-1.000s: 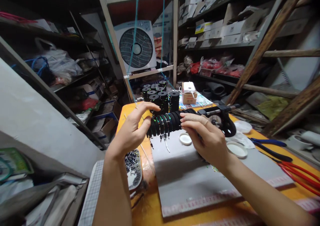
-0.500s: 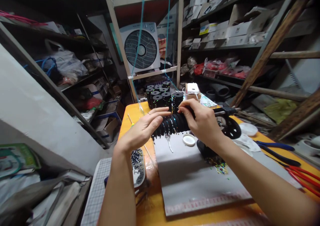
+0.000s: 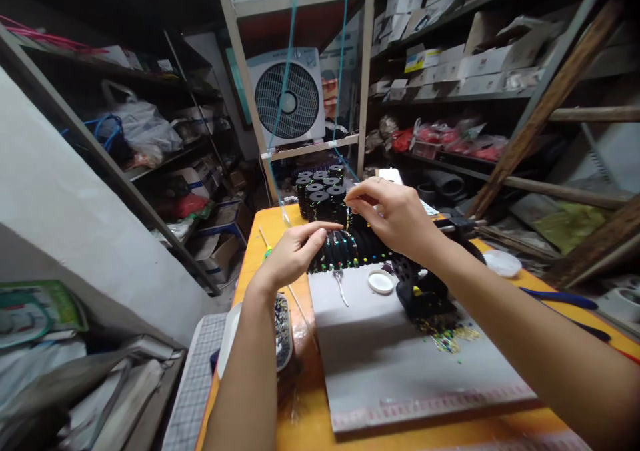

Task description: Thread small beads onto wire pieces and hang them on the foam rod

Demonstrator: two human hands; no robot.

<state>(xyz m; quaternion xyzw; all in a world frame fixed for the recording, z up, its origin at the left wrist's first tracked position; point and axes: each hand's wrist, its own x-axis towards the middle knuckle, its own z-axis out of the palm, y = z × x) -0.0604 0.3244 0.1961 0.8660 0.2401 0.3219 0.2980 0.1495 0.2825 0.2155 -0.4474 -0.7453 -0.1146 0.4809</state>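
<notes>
A black ridged roller (image 3: 367,248) lies crosswise over the table, with dark bands and small coloured beads along it. My left hand (image 3: 295,251) rests at the roller's left end, fingers stretched out along its top. Above the middle of the roller, my right hand (image 3: 397,214) has thumb and forefinger pinched together; anything between them is too small to make out. A black stand (image 3: 423,298) sits below the roller's right part. From the roller's underside hangs a pale, tassel-like strand (image 3: 341,288). Behind it stand several black spools (image 3: 319,198) with shiny flecks.
A grey board (image 3: 370,364) lies on the yellow table (image 3: 295,424), bearing a white lid (image 3: 381,282) and scattered beads (image 3: 445,338). Left is a tub of small dark pieces (image 3: 284,334). Blue-handled pliers (image 3: 560,298) lie right. A box fan (image 3: 287,98) stands behind, between loaded shelves.
My right hand has lifted off the roller and moved slightly up and left, still pinched. Coloured beads now show along the roller's front. My left hand stays at its left end.
</notes>
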